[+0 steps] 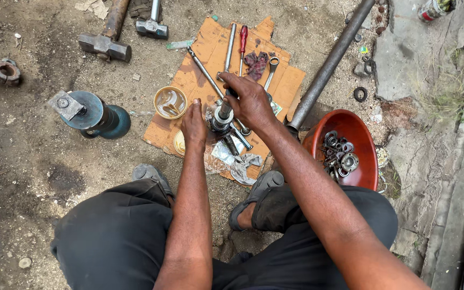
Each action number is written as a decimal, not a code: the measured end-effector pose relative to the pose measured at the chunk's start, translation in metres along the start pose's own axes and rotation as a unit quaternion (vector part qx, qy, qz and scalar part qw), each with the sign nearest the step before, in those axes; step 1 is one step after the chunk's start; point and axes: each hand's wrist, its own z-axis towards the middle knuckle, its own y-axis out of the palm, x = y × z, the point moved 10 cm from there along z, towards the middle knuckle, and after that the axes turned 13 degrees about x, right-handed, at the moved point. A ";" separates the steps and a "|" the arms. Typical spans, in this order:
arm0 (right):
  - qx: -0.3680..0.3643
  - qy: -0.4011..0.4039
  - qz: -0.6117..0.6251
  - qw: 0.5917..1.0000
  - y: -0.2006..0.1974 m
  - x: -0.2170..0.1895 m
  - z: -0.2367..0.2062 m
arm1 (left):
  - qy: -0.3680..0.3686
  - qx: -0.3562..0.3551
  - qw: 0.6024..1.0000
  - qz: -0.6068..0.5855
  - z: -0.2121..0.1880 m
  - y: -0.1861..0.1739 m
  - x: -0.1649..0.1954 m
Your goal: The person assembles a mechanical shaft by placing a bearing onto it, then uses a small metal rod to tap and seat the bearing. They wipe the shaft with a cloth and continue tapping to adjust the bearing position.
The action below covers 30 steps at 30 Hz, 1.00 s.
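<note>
Right hand (251,99): our fingers are wrapped around the shaft (225,107), keeping it upright.
Left hand (193,124): fingers together, bracing the joint (220,126) just beside them.
Cardboard (189,80): beneath, keeping parts off the dirt.

Outdoor ground of packed grey dirt (22,161) with small stones, lit by flat daylight. At right lies cracked concrete (409,59) with sparse grass (447,96) in its gaps, and 1 raised concrete kerb (457,215) along the edge.

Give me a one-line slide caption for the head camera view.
Both hands, left hand and right hand, grip a greasy metal shaft assembly on cardboard.
</note>
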 end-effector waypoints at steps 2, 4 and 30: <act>0.003 -0.004 0.011 1.000 -0.003 0.004 0.001 | -0.001 -0.023 0.997 -0.072 0.000 0.000 0.002; 0.005 -0.001 0.019 1.000 -0.006 0.008 0.001 | 0.039 -0.043 0.997 -0.054 -0.004 0.003 0.007; -0.003 -0.012 0.044 0.999 -0.001 0.020 -0.003 | 0.288 -0.015 0.936 0.201 -0.027 0.064 0.023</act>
